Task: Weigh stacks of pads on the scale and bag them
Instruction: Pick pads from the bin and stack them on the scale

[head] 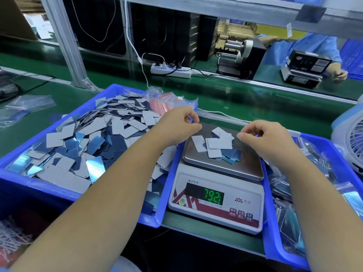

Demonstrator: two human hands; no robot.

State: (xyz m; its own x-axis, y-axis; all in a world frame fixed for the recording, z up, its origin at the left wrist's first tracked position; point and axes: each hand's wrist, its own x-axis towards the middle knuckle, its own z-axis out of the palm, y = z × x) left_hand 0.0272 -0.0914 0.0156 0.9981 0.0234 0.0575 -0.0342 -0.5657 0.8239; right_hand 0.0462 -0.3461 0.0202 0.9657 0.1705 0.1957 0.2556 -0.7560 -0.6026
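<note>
The head camera is looking down at a green workbench where a person's two bare forearms are reaching forward over a digital scale point(216, 197). A small loose pile of pads point(218, 147), thin rectangular cards that are grey-white on one face and shiny blue on the other, is lying fanned out on the scale's steel pan point(241, 165). The green display point(213, 195) is showing digits that look like 79.21.

The left hand point(176, 122) is hovering at the pan's far left edge, thumb and forefinger curled together as if pinching; whether anything is held between them cannot be told. The right hand point(265, 136) is hovering at the pan's right side with fingers curled the same way, and again any held item is too small to make out.

To the left, a blue bin point(29, 183) is holding a large heap of loose pads point(88, 142), with a packet of red-striped zip bags point(167, 103) at its far corner. To the right, a second blue bin point(337, 154) is holding filled clear bags point(284, 193).

The pads appear light, thin, fairly stiff and slick on the glossy side, so they are likely to slide apart. Squaring the pile and pinching it across the short edges would probably hold it best.
</note>
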